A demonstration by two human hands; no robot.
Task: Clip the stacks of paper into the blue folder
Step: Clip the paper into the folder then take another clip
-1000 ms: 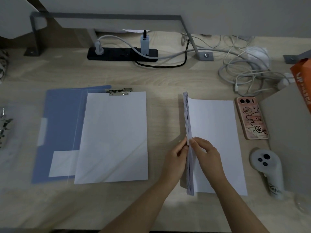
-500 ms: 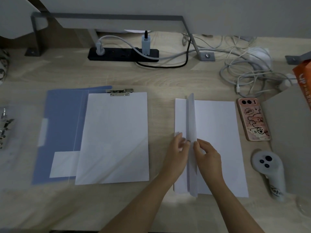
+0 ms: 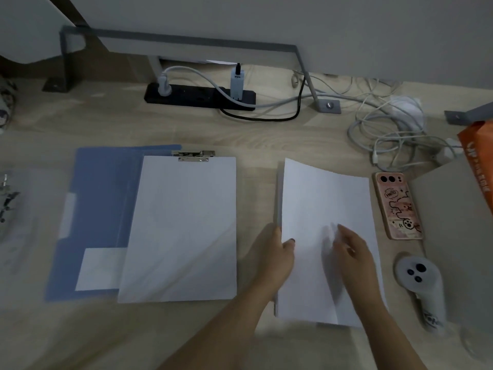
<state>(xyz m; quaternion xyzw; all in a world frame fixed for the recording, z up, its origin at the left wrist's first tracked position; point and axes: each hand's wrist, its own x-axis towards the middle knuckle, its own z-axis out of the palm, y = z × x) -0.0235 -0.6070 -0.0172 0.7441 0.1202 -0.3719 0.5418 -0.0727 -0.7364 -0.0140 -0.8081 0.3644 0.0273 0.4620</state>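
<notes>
Lying open on the desk, the blue folder already carries one paper stack under its metal clip. To its right sits the loose stack, apparently being squared for lifting: the left hand pinches its left edge, thumb on top, while the right hand hovers over the top sheet, fingers loosely spread and blurred. Just beyond the stack lie a phone and a white controller.
</notes>
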